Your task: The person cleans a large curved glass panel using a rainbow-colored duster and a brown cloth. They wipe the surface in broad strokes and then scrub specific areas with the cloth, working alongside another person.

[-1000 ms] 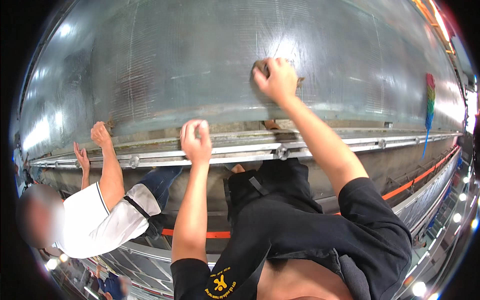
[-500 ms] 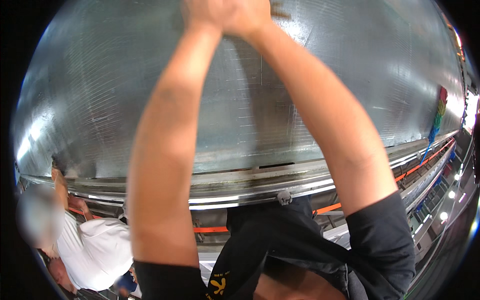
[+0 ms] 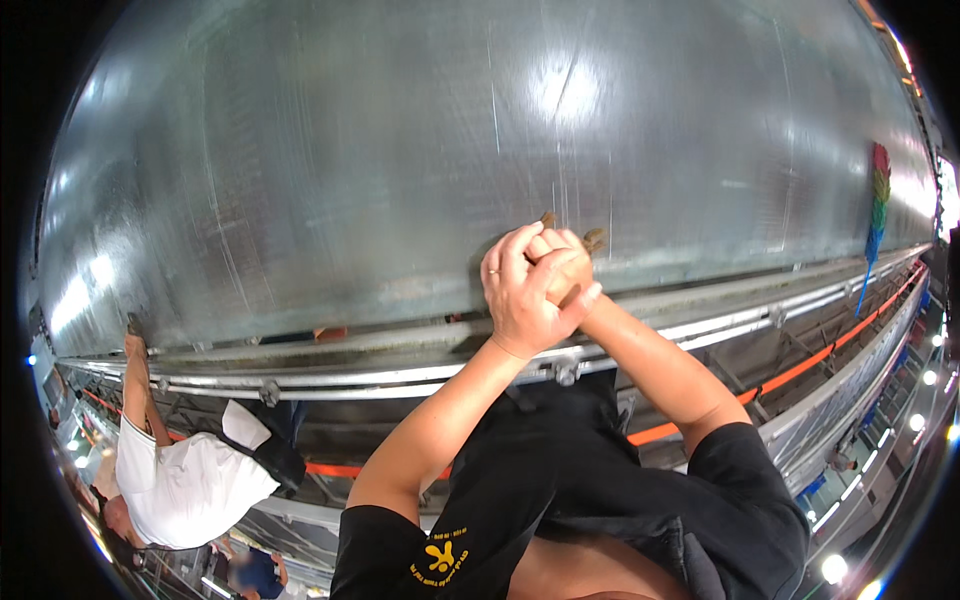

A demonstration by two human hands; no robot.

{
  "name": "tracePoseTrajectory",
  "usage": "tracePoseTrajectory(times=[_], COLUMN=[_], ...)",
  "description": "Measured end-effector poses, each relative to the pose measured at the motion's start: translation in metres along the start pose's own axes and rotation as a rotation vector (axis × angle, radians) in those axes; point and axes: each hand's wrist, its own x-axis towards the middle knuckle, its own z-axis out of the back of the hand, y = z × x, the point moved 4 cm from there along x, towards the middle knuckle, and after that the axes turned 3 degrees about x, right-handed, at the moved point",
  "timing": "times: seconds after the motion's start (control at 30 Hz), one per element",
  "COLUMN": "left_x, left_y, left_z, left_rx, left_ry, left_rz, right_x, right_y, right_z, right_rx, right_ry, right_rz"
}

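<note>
My left hand (image 3: 525, 300) lay clasped over my right hand (image 3: 562, 262), both grips closed on a small brown tool (image 3: 592, 239) pressed against the big galvanized metal sheet (image 3: 400, 150). A co-worker (image 3: 185, 480) in white touched the sheet's lower left edge.

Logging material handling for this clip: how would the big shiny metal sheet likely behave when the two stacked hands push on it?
The metal sheet looks thin and very wide, so it would probably flex or ripple rather than stay rigid. Its glossy, reflective face suggests that the left hand, stacked with the right hand, could slip. Another person's hand also rests at its edge, hinting it is awkward for one.
</note>
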Motion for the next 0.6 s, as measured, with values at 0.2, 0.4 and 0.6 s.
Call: tracePoseTrajectory(times=[0.2, 0.4, 0.6], left_x=[0.232, 0.451, 0.398], left_y=[0.071, 0.124, 0.103], left_z=[-0.043, -0.060, -0.055], left_rx=[-0.015, -0.016, 0.149], left_ry=[-0.136, -0.195, -0.146], left_rz=[-0.164, -0.260, -0.153], right_x=[0.186, 0.397, 0.376], right_y=[-0.143, -0.185, -0.215], right_z=[-0.017, 0.043, -0.003], right_rx=[0.178, -0.142, 1.439], right_ry=[-0.422, -0.508, -0.312], right_rz=[-0.054, 0.127, 0.014])
